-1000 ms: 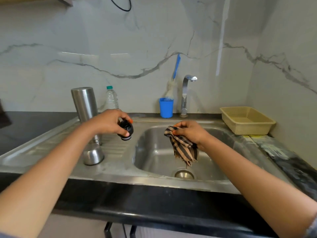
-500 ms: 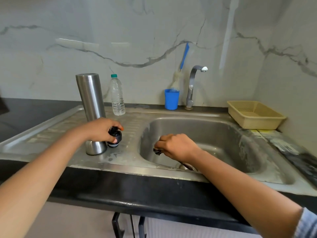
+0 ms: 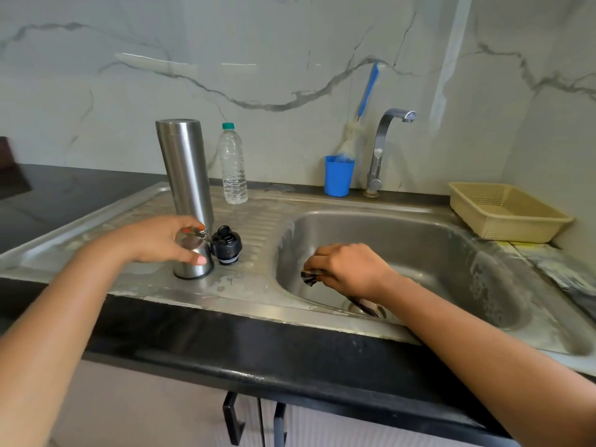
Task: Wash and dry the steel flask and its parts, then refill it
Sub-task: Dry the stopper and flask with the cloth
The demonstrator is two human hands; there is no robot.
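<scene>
Steel cup (image 3: 193, 267) in left hand (image 3: 154, 240), cloth (image 3: 309, 276) in right hand (image 3: 351, 269)

Soft, even light; pale glare streaks cross the glossy white marble wall (image 3: 290, 43) high above the fingers (image 3: 182, 225). Edges bow from the wide lens; everything looks sharp.

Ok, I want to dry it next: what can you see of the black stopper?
The black stopper looks like plastic, round, with a raised flip piece on top and a narrower base. It stands upright on the steel drainboard, right beside the steel cup that the left hand grips. No hand touches it.
</scene>
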